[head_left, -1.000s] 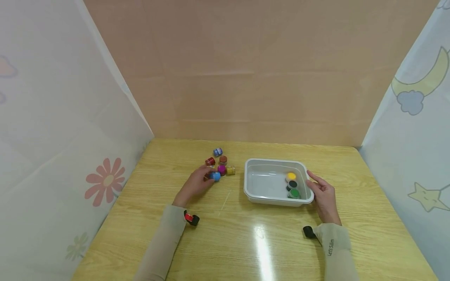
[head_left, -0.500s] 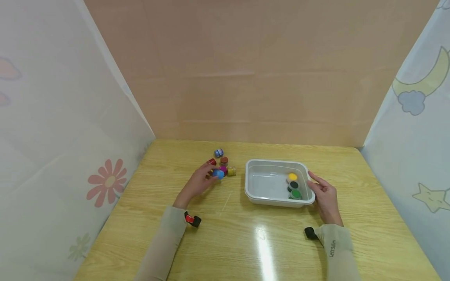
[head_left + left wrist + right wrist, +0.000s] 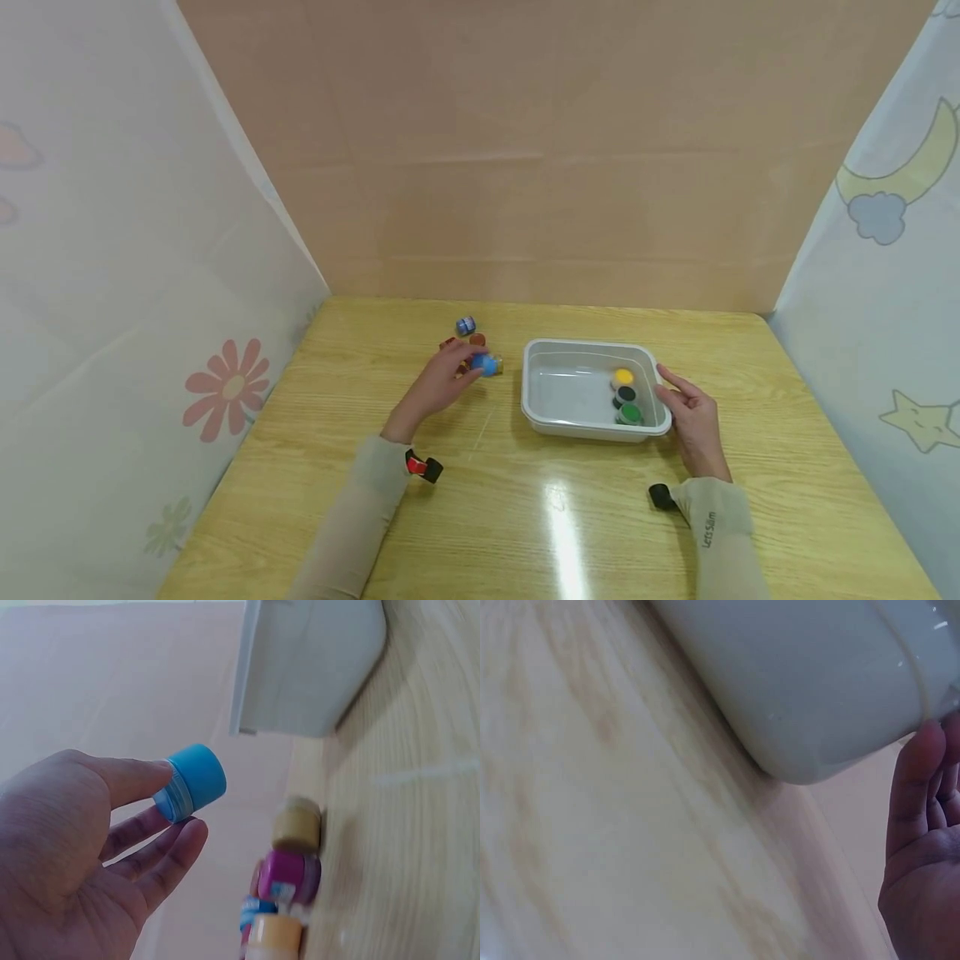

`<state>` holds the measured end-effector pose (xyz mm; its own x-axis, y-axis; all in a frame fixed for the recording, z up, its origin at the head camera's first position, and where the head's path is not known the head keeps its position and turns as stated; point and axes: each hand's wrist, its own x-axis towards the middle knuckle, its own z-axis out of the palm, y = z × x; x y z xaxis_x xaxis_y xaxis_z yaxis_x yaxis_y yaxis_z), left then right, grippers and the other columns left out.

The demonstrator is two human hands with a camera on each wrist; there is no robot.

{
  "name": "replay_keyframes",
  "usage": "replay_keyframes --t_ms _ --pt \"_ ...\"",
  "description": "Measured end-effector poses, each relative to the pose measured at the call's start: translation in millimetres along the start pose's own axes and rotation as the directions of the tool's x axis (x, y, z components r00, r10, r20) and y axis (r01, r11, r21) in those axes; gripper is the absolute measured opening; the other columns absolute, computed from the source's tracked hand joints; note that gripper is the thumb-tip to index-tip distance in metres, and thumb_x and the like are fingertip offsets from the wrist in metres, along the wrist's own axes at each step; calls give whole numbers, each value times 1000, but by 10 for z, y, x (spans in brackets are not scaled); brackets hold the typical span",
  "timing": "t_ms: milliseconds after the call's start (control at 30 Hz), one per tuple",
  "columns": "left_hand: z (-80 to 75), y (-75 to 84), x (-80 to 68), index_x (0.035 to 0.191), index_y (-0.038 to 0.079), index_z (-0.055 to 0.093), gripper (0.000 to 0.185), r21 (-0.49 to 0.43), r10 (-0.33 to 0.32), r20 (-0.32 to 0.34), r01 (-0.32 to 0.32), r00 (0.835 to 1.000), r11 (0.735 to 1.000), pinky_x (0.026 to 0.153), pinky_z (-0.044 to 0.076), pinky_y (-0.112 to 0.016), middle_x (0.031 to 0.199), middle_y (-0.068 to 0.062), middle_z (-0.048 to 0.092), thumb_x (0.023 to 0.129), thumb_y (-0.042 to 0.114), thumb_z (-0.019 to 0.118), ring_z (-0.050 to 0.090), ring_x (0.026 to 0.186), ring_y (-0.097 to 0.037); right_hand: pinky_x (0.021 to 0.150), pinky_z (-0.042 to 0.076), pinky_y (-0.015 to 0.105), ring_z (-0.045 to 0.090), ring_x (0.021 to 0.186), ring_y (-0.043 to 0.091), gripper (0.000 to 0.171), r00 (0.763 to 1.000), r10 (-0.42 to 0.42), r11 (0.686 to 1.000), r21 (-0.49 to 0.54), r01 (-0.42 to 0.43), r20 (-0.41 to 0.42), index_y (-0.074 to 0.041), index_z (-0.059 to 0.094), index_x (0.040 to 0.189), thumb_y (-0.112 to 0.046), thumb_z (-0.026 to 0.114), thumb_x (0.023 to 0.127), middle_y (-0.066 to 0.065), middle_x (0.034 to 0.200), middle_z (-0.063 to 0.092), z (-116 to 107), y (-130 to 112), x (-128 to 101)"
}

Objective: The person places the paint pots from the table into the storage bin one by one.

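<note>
Pinching the blue-capped paint pot (image 3: 190,782), the left hand (image 3: 437,387) has lifted it off the tabletop (image 3: 525,517) toward the white tray (image 3: 540,417) at 3 o'clock. Right hand (image 3: 693,421), fingers relaxed, steadies the tray's rim; judging by that, the drop-in comes next

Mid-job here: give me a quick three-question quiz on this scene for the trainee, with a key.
1. Multiple choice: what does the left hand hold? A) a green-lidded jar B) a blue-lidded jar C) a spoon
2. True or false: the white tray holds no jars.
3. Fill in: the right hand rests against the tray's ____ side (person's own).

Key:
1. B: the fingertips pinch the blue-lidded jar, lifted clear of the table.
2. False: the yellow-lidded jar, black-lidded jar and green-lidded jar sit in it.
3. Right: the fingertips touch its rim.
</note>
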<state>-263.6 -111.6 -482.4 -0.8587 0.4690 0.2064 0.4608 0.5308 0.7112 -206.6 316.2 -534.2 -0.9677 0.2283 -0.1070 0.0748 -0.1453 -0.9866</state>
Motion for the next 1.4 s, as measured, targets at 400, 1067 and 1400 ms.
replay_keyframes --t_ms 400,1067,1400 --pt "220 273 225 137 8 63 33 -21 79 45 -78 996 997 92 58 -32 128 -9 60 105 17 62 62 108 -21 65 54 16 63 74 2 46 1000 1 1000 7 -1 3 -20 66 140 -22 76 95 -7 83 76 12 -16 3" --pt "651 618 613 143 17 60 39 29 99 157 -104 983 994 93 55 -22 125 -4 62 105 25 61 64 114 -19 57 50 16 58 65 1 46 1000 -26 1000 -15 26 -4 -16 63 142 -19 74 97 -8 75 74 28 -14 14" --pt "862 710 793 144 13 60 41 55 112 196 -125 974 991 92 52 -17 126 -4 63 105 26 62 63 112 -14 61 53 15 60 68 1 46 1000 -25 1000 -8 25 -1 -15 64 142 -19 75 97 -7 78 75 8 15 16"
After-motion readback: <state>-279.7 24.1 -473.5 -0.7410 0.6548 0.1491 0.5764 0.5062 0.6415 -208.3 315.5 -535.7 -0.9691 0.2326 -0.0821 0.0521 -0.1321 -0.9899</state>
